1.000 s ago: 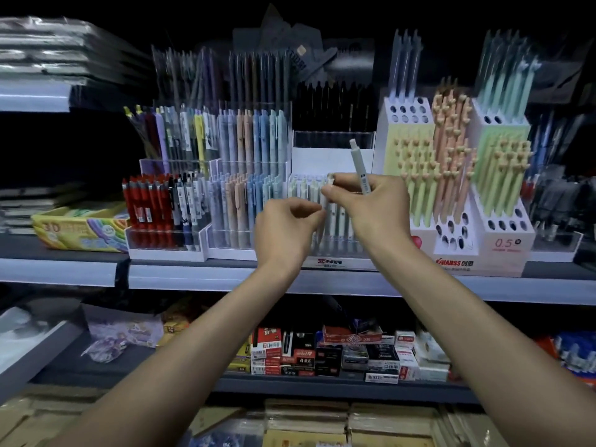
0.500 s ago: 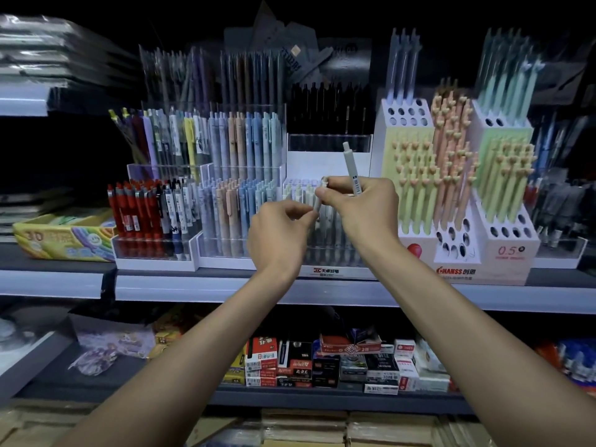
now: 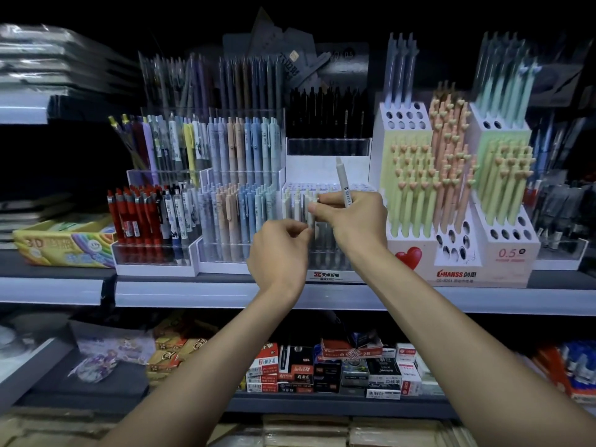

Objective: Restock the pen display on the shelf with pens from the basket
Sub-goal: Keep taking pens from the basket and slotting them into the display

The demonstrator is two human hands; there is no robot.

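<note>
Bare left hand (image 3: 280, 253), bare right hand (image 3: 354, 221)

Dim stationery aisle: grey metal shelving running back into black.
The middle shelf (image 3: 193, 293) shows a pale front edge that catches what light there is, with a yellow rainbow-printed box (image 3: 61, 240) at its left end. The lower shelf (image 3: 322, 406) carries small cardboard boxes (image 3: 322, 369). Wrapped packs (image 3: 48, 59) lie stacked up at the upper left.

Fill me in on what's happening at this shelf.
A person is restocking the white pen display on the shelf. The right hand grips a pale pen upright while its fingertips work at the front row. The left hand, fingers curled, is beside it; whether it holds a pen is unclear.
</note>
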